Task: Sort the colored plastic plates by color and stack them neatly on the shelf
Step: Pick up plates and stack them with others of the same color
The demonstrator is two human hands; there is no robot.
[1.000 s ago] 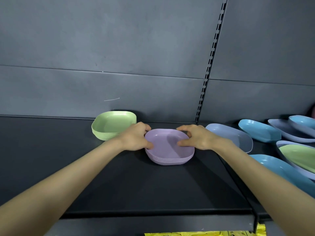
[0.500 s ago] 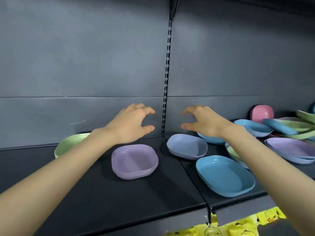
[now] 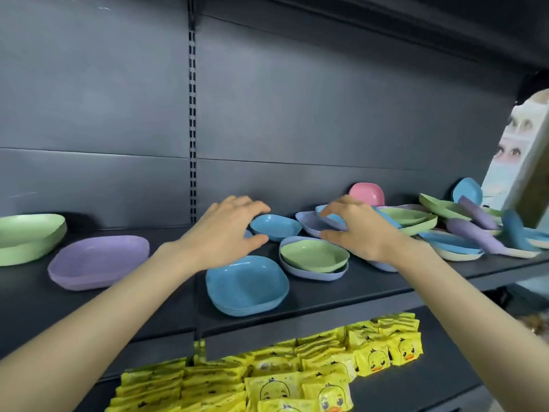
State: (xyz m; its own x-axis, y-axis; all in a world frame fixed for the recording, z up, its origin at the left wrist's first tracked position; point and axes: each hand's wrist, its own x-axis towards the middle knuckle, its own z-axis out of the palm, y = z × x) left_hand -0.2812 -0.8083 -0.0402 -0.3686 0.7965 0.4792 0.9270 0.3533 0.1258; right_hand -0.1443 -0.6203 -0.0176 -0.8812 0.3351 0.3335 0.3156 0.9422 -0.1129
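You are mid-sort. A green stack point(image 3: 29, 236), a purple stack point(image 3: 98, 260) and a blue stack point(image 3: 246, 283) already stand on the shelf point(image 3: 386, 289), and the heap point(image 3: 463, 233) at the right is still mixed. Your left hand point(image 3: 225, 233) hovers empty, fingers spread and curved, just beside a loose blue plate point(image 3: 276, 227). Your right hand point(image 3: 356, 233) curls around a lilac plate point(image 3: 312, 224)'s rim; I cannot tell if it grips. Next, likely, take the blue plate and seat it squarely on the blue stack.
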